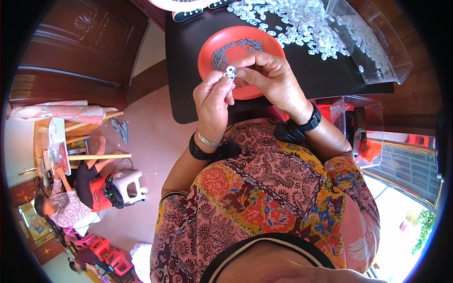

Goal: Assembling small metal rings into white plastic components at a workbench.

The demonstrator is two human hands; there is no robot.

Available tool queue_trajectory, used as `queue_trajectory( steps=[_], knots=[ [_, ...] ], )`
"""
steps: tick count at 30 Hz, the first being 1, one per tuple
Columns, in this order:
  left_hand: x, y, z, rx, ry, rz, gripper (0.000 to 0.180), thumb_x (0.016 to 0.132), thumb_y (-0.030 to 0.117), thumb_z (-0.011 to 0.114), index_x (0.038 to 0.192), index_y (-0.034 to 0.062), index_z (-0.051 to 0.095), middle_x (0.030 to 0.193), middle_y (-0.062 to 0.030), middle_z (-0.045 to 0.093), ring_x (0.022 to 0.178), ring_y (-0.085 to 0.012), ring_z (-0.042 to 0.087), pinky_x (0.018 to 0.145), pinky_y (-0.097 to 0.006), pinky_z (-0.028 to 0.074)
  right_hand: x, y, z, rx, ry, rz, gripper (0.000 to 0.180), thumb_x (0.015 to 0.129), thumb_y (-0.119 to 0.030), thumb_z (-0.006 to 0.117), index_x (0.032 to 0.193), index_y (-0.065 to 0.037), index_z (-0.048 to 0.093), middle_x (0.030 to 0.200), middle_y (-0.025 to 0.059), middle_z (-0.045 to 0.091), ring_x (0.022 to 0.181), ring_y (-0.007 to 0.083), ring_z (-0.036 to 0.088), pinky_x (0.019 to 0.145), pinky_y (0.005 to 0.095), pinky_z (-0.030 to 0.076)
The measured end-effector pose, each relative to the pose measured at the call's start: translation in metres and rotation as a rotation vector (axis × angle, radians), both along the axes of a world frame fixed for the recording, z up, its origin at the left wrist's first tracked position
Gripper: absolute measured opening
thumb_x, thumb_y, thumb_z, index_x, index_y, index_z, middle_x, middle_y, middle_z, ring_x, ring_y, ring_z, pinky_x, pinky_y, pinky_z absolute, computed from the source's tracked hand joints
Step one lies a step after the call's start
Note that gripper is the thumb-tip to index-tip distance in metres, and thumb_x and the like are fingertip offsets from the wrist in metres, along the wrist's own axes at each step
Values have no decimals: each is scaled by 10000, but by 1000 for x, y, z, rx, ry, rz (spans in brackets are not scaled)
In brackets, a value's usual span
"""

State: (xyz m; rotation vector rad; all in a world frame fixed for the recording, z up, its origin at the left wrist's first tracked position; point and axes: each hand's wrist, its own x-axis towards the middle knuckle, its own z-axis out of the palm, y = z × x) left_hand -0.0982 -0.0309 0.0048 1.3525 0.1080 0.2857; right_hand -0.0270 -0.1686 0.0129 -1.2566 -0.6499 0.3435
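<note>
Above the red plate [273, 43], my left hand [211, 101] and my right hand [273, 81] meet at their fingertips. Between them is a small white plastic piece with round holes [230, 70]. Thumb and finger of the left hand pinch its lower end; the right thumb and forefinger close on its upper right side. Whether a small grey pin is in those fingers too is too small to tell. A ring of thin grey screws or pins [219, 60] lies in the plate, partly covered by my hands.
Many similar white pieces [302, 26] are heaped on the black table [188, 89], some in a tipped clear bin [398, 56]. Another clear bin [375, 111] stands at right, below the table edge. Other people [71, 207] sit at far left near a white stool [130, 186].
</note>
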Motion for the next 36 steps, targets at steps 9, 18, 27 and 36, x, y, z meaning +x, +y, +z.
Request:
queue_trajectory(
  steps=[9, 18, 27, 36],
  knots=[
    [0, -1, -2, -2, -21, 12, 209, 891, 174, 543, 756, 14, 543, 659, 2, 507, 526, -45, 438, 470, -193, 324, -2, 2, -2, 13, 5, -31, 127, 893, -26, 590, 1011, 12, 619, 877, 28, 641, 814, 86, 618, 738, 232, 522],
    [2, 0, -1, -44, 46, -28, 211, 906, 173, 474, 842, -5, 568, 627, -26, 512, 514, -99, 484, 479, -202, 346, 0, 1, -5, -8, -121, -7, 182, 855, -9, 633, 1034, 8, 612, 867, 27, 630, 799, 91, 624, 731, 235, 522],
    [0, -1, 2, -73, 50, -43, 270, 896, 211, 466, 872, -36, 573, 634, -55, 540, 527, -122, 521, 492, -210, 376, -3, -4, 5, -205, -353, -72, 308, 763, -35, 730, 1054, -25, 628, 943, 50, 626, 848, 116, 616, 734, 245, 501],
    [2, 1, 1, -10, 32, -69, 307, 905, 238, 448, 915, -34, 589, 643, -55, 559, 529, -106, 518, 500, -207, 384, -7, -1, 9, -272, -637, -171, 336, 692, -59, 739, 1009, -34, 631, 906, 97, 630, 825, 249, 652, 710, 328, 536]
  ],
)
